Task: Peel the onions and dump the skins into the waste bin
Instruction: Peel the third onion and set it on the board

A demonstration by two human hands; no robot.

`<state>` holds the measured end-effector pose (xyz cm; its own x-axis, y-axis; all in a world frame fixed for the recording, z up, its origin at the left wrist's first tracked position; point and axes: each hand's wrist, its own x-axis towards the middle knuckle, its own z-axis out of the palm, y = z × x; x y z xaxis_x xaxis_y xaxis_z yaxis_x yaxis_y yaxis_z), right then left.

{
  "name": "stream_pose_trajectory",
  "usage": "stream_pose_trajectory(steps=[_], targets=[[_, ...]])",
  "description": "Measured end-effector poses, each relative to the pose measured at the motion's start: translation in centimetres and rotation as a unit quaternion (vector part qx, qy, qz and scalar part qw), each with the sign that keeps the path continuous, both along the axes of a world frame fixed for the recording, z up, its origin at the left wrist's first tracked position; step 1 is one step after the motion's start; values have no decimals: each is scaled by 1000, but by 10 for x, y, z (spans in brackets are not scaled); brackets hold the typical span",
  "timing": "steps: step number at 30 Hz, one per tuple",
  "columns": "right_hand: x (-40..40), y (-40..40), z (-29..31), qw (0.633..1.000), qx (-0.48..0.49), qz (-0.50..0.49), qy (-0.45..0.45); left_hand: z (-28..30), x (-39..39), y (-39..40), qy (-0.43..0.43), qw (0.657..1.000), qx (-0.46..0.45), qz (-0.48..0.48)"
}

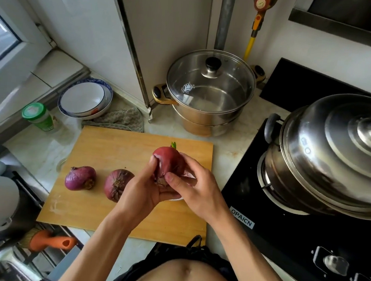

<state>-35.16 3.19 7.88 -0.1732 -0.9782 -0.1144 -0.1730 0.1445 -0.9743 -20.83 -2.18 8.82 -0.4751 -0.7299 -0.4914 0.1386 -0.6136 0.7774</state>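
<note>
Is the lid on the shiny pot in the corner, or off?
On. The glass lid sits flat on the steamer pot, knob up.

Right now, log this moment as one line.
step: peeling | left hand: holds red onion with green sprout | right hand: thumb at its root end | wooden cutting board: two unpeeled red onions

We see both hands, left hand (146,188) & right hand (195,186), gripping a red onion (167,161) at frame center, above the cutting board (103,146); 2 more onions (80,177) lie lower left on it.
</note>
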Motion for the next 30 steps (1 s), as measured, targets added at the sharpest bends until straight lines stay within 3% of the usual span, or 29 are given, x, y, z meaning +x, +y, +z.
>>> stream_pose_trajectory(steps=[4, 8, 16, 24, 30], targets=[[-1, 1, 3, 1000, -18, -8, -5, -2, 4, 0, -81, 993, -76, -46], [1, 2, 3, 999, -36, -8, 17, 8, 11, -2, -151, 972, -178, -18], [0, 1, 6, 995, -62, 16, 73, 12, 13, 2, -136, 970, -200, 1], [-4, 3, 2, 992, -33, -51, -114, 9, 10, 6, -95, 976, -195, -26], [-3, 2, 2, 993, -35, -60, -97, 11, 15, 4, -54, 985, -158, -47]])
